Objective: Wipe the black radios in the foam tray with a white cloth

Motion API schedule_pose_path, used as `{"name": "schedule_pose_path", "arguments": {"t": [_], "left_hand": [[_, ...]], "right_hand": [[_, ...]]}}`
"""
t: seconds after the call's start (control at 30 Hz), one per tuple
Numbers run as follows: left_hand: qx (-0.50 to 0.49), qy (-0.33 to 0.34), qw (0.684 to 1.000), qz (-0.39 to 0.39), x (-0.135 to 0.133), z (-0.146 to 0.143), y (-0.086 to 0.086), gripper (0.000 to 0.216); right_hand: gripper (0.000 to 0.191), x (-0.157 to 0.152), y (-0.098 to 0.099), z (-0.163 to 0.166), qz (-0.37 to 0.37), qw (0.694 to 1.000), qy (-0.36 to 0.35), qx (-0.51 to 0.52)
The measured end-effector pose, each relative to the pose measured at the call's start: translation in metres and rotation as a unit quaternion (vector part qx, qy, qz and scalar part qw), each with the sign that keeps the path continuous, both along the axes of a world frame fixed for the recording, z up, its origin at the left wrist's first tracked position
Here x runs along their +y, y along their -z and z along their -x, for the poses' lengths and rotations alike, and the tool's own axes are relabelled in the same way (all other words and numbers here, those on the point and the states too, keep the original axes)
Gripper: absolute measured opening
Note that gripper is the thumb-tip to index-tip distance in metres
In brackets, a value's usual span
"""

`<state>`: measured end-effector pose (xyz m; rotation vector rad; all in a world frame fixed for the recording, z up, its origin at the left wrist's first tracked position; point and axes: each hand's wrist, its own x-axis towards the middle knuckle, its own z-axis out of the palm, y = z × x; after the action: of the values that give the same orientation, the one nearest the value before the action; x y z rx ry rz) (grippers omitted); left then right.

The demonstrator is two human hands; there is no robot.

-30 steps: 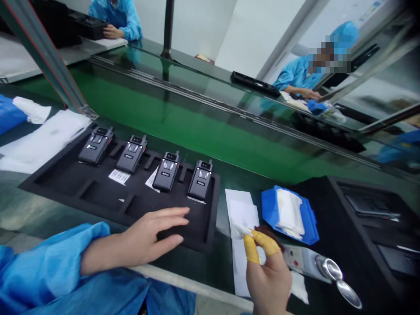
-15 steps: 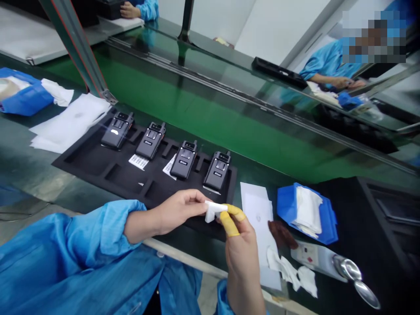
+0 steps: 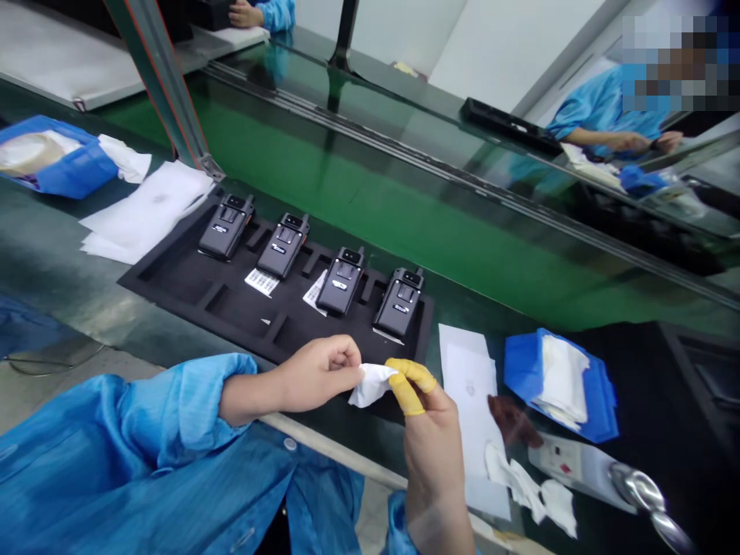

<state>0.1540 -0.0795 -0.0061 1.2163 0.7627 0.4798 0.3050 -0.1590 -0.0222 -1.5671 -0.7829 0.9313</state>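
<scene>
A small white cloth point(image 3: 371, 385) is stretched between my two hands, above the front edge of the bench. My left hand point(image 3: 315, 376) pinches its left end between thumb and forefinger. Yellow finger covers sit on the thumb and forefinger of my right hand point(image 3: 431, 416), which grips the right end. Beyond my hands lies a black foam tray point(image 3: 190, 312). Several black handheld radios lie in a row along it, backs up; the rightmost radio point(image 3: 398, 303) is nearest my hands. A white barcode label point(image 3: 262, 282) shows below the second radio from the left.
Right of the tray lie white sheets point(image 3: 462, 370), a blue bin point(image 3: 604, 401) of folded cloths, crumpled cloths point(image 3: 523, 486) and a clear bottle with a metal top point(image 3: 578, 460). Another blue bin point(image 3: 86, 173) and white sheets point(image 3: 150, 208) are left. Co-workers sit beyond the green divider point(image 3: 370, 200).
The white cloth, folded narrow before, now hangs wider and looser between my fingers. My view has shifted slightly, so the bench appears further right.
</scene>
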Motion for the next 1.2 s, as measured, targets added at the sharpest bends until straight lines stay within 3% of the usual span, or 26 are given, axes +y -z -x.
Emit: {"name": "schedule_pose_path", "arguments": {"t": [0.17, 0.3, 0.4, 0.5, 0.6, 0.67, 0.83, 0.9, 0.97, 1.07, 1.2], "left_hand": [[0.021, -0.009, 0.998, -0.055, -0.005, 0.004, -0.001, 0.013], [0.037, -0.017, 0.993, -0.114, -0.007, 0.007, -0.002, 0.009], [0.028, -0.008, 0.986, -0.163, -0.006, 0.009, -0.003, 0.011], [0.013, 0.043, 0.985, -0.167, -0.002, 0.01, -0.005, 0.011], [0.051, 0.091, 0.978, -0.183, 0.003, 0.009, -0.005, 0.028], [0.075, 0.114, 0.967, -0.215, 0.006, 0.007, -0.004, 0.019], [0.053, 0.091, 0.962, -0.251, 0.006, 0.003, -0.004, 0.009], [0.054, 0.075, 0.962, -0.259, 0.003, 0.002, -0.005, 0.027], [0.057, 0.099, 0.956, -0.27, 0.001, 0.0, -0.007, 0.034], [0.058, 0.157, 0.94, -0.297, 0.0, -0.001, -0.009, 0.019], [0.049, 0.149, 0.935, -0.319, 0.0, 0.003, -0.011, 0.027]], "right_hand": [[0.041, -0.008, 0.012, 0.0, 0.02, 0.998, -0.032, 0.055], [0.032, -0.009, 0.015, -0.001, 0.009, 0.997, -0.071, -0.011], [0.028, -0.008, 0.009, 0.001, 0.013, 0.997, -0.063, -0.043], [0.03, -0.008, -0.002, 0.0, 0.035, 0.994, -0.083, -0.058], [0.03, -0.008, -0.012, -0.005, 0.032, 0.991, -0.069, -0.109], [0.028, -0.007, -0.016, -0.009, 0.027, 0.989, -0.055, -0.131], [0.025, -0.005, -0.02, -0.016, 0.0, 0.984, -0.048, -0.174], [0.024, -0.005, -0.024, -0.016, -0.007, 0.979, -0.067, -0.194], [0.023, -0.006, -0.029, -0.017, -0.016, 0.973, -0.088, -0.213], [0.021, -0.006, -0.036, -0.019, -0.031, 0.965, -0.085, -0.247], [0.023, -0.003, -0.037, -0.023, -0.092, 0.946, -0.056, -0.305]]}}
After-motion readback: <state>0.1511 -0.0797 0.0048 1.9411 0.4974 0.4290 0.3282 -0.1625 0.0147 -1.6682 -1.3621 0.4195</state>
